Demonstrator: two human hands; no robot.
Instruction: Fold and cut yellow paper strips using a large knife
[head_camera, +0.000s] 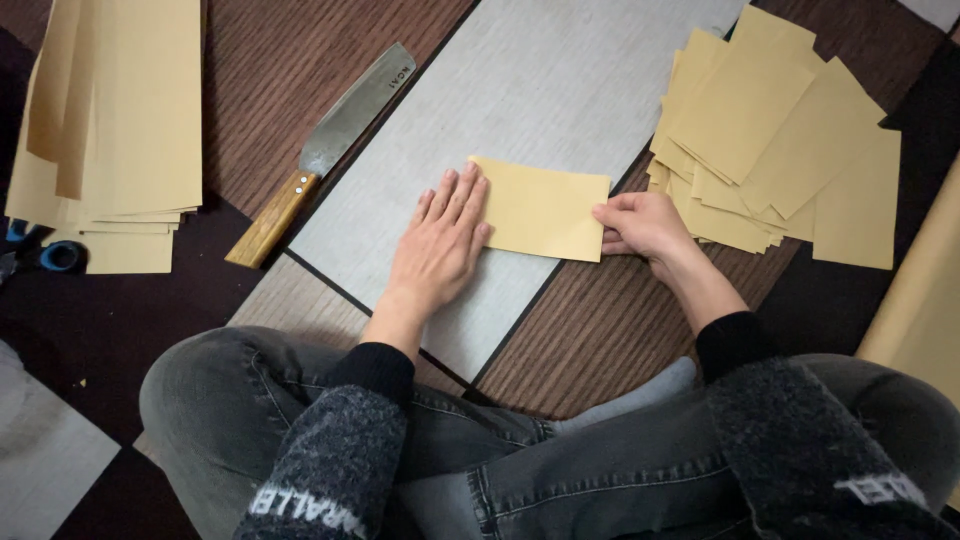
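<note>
1. A person sits cross-legged on the floor (300, 80), seen from above, with a yellow paper sheet (545, 210) lying on a grey board (530, 90) in front of the knees.
2. The left hand (440, 245) lies flat on the sheet's left edge, fingers stretched out and released, pressing the paper against the board.
3. The right hand (640, 225) holds the sheet's right edge, fingers curled and pinching the paper where it reaches the rim of the board.
4. A loose pile of cut sheets (775, 145) of the same yellow paper lies fanned out just beside the right hand, on the brown wood-grain floor.
5. A stack of long strips (115, 120) of the yellow paper rests well apart at far left.
6. A knife (325, 150) with a broad blade and a wooden handle lies slantwise along the left edge of the board, near the left hand but apart from it.
</note>
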